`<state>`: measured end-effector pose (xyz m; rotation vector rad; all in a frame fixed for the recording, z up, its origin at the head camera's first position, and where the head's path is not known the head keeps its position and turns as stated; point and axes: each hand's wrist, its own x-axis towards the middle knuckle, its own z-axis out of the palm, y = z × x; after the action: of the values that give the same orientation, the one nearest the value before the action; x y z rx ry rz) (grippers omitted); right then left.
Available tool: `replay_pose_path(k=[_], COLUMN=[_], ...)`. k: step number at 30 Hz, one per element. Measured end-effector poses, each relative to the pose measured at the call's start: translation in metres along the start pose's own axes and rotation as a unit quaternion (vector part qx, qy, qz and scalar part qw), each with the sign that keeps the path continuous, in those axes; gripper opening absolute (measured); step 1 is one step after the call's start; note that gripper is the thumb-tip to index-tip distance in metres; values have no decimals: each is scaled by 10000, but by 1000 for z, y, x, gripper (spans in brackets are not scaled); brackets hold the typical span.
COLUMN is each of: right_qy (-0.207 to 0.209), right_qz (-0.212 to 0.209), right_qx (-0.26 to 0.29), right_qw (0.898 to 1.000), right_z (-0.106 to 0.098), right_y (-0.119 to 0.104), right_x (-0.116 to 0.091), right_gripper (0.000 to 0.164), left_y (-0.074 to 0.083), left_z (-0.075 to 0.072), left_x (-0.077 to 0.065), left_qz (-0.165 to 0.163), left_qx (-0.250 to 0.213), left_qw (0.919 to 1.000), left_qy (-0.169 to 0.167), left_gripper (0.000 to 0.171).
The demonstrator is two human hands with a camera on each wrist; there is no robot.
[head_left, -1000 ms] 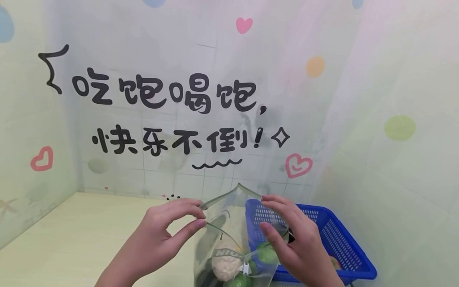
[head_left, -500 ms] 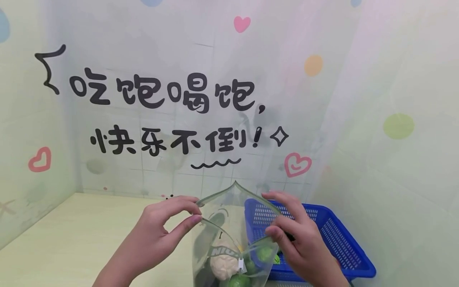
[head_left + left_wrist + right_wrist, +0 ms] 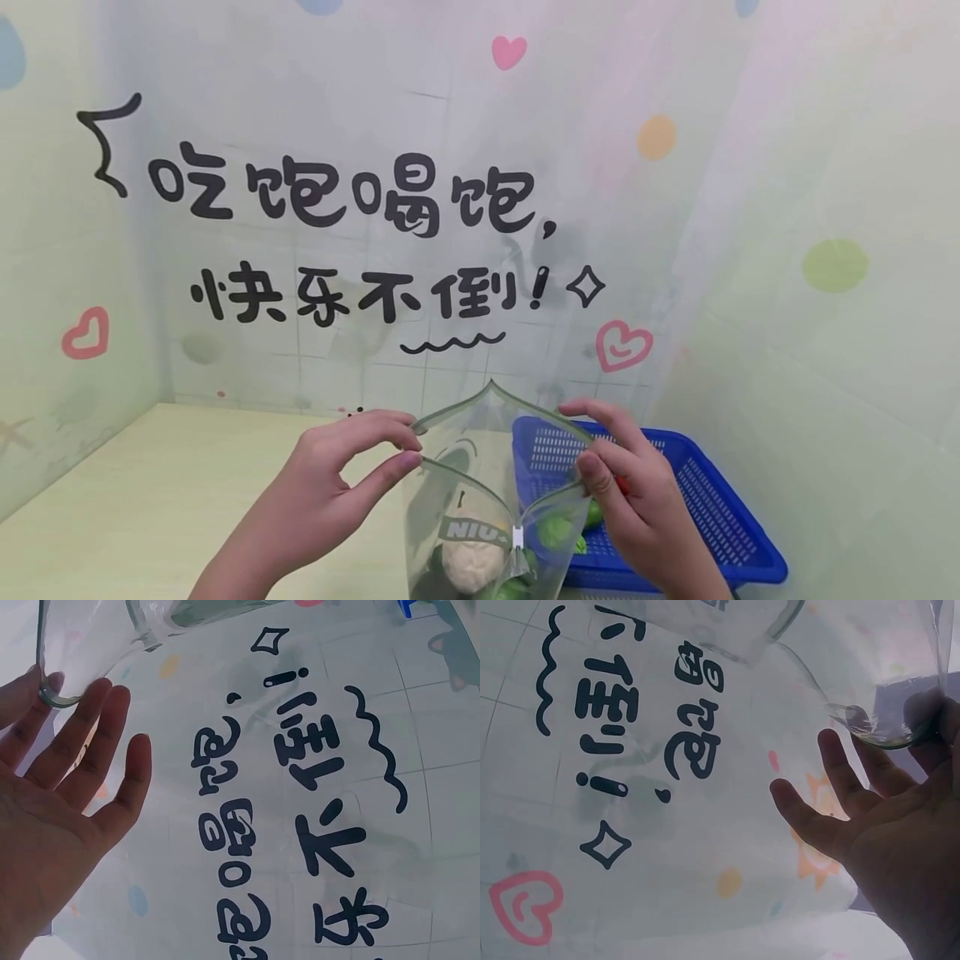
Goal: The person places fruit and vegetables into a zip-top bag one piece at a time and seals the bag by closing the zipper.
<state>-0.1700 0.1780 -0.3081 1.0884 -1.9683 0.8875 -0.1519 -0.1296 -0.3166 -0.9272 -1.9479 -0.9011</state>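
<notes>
Apparently, the step is spreading the clear bag (image 3: 487,500), at six o'clock in the head view. The left hand (image 3: 330,479) pinches its rim (image 3: 492,384) at nine, the right hand (image 3: 637,483) at three; next likely calls for freeing one.

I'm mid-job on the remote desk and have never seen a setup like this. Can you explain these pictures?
There is no machine here, just a person's two bare hands. The wide picture comes from a head camera looking forward and down; the other two come from wrist cameras, so the wall writing looks turned there. The left hand and right hand pinch opposite sides of the open mouth of a clear bag. Through it show a pale, lumpy thing and something green. At the right, a blue basket with green and red things sits on the pale table. The bag's bottom is out of view.
</notes>
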Motion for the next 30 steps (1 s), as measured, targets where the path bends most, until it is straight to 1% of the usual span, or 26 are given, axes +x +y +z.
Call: replay_pose_path(k=[5,11,14,18,20,22,25,26,28,30], right_qy=[-282,-479,-472,-318,-268,-238,-115,-47,118,303], right_qz=[247,256,448,818,952,1098,1321,1387,1441,1368], right_qx=[-109,-232,-342,-638,-621,-447,143,352,822,1243], right_qw=[9992,9983,9973,9941,9932,9927,9911,9897,9861,9823], right_z=[-1,-2,-3,-4,-5,-5,-2,0,3,7], right_y=[-5,-7,-2,8,12,15,18,19,21,23], right_x=[0,2,2,2,1,1,1,1,2,3], right_gripper=[34,37,32,23,20,19,19,19,20,21], left_y=[2,3,2,0,-1,-2,-4,-5,-5,-5], left_z=[0,1,1,2,3,3,3,3,2,2], left_x=[0,3,4,6,6,6,5,5,4,5], left_qz=[46,68,105,148,100,5,-264,-404,-620,-801], left_qx=[26,59,71,39,22,38,98,104,166,170], left_qw=[10000,9998,9995,9991,9990,9989,9982,9976,9960,9939], left_qy=[6,187,290,397,431,467,529,544,618,740], left_gripper=[27,26,27,25,24,22,21,20,20,18])
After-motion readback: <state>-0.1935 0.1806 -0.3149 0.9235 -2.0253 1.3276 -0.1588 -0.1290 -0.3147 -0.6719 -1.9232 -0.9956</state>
